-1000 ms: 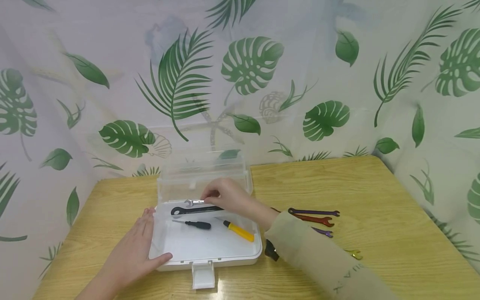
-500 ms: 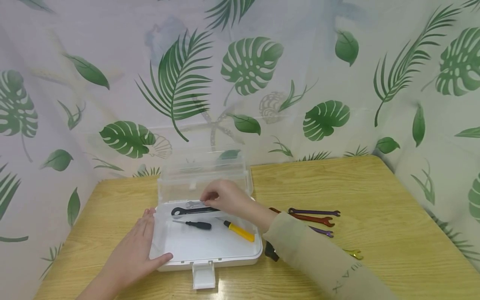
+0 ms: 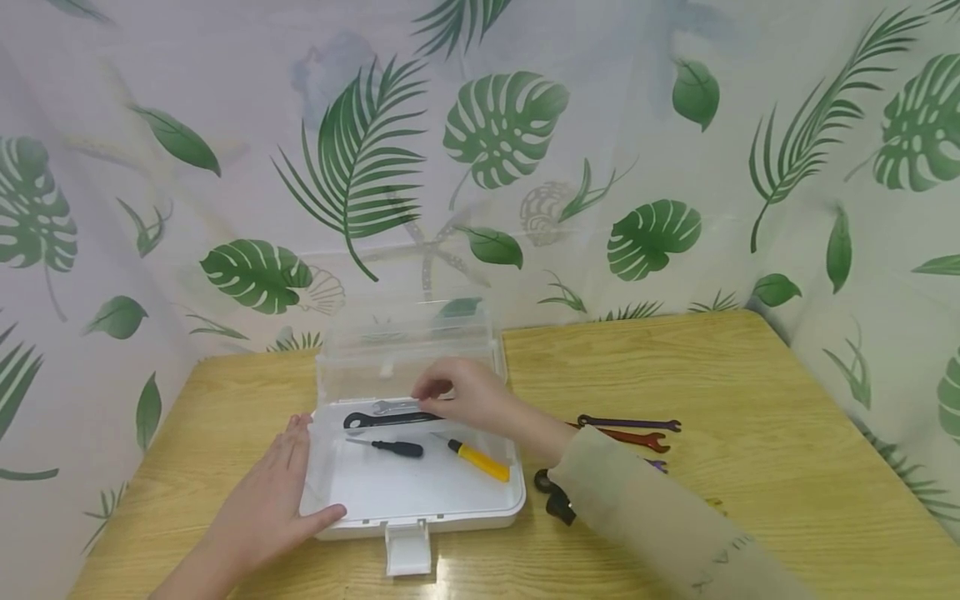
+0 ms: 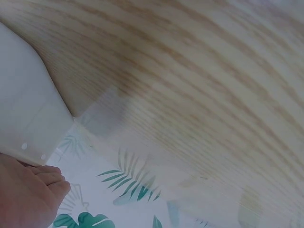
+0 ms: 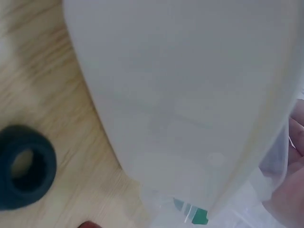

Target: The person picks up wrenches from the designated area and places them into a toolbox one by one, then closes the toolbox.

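My right hand is lifting off the small silver wrench, fingers curled w/ nothing between them now; a sec ago they were pinching it. The wrench is lying loose at the back edge of the open box, touching the black wrench, so that tool looks stowed. My left hand is resting flat & open on the box's front-left corner, near the worktop front edge.

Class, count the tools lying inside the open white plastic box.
4: small silver wrench and black wrench at the back, black screwdriver, yellow-handled screwdriver. The right hand may hide more.
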Motion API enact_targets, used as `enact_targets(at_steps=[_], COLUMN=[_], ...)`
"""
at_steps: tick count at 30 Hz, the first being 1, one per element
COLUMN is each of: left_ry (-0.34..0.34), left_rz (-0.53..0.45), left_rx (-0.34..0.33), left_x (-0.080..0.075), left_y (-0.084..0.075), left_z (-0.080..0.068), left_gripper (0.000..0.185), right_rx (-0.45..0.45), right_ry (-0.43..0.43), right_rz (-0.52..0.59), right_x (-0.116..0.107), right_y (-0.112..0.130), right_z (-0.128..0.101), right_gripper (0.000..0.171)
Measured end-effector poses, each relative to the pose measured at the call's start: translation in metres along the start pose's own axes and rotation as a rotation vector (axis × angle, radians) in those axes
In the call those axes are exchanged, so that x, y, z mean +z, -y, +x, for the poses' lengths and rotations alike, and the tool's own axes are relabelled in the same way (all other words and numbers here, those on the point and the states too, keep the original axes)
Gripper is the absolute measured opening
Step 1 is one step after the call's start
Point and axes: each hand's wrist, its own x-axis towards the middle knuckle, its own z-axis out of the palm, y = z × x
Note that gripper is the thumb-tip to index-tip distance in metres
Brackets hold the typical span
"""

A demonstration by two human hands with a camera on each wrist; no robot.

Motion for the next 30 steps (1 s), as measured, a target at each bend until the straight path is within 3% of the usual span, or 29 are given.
enact_targets(at_steps=[5, 14, 23, 30], left_ry=[-0.005, -0.027, -0.019, -0.004], left_rz=[0.016, 0.127, 0.102, 0.056], left_rx=[0.018, 0.056, 0.057, 0.028], left_x=[-0.001, -0.004, -0.003, 0.0], left_y=[0.0, 0.0, 0.001, 0.001], left_z=[0.001, -0.001, -0.001, -0.001], left_gripper=[0.12, 0.128, 0.128, 0.126], right_rx=[-0.028, -0.027, -0.098, -0.077], right_ry=[0.017, 0.048, 0.018, 0.008], right_rz=[0.032, 0.026, 0.015, 0.013], right_x=[-0.008, -0.025, -0.034, -0.04], right_y=[-0.003, 0.0, -0.007, -0.014], right_z=[-0.009, -0.024, -0.038, -0.051], right_gripper=[0.017, 0.021, 0.019, 0.018])
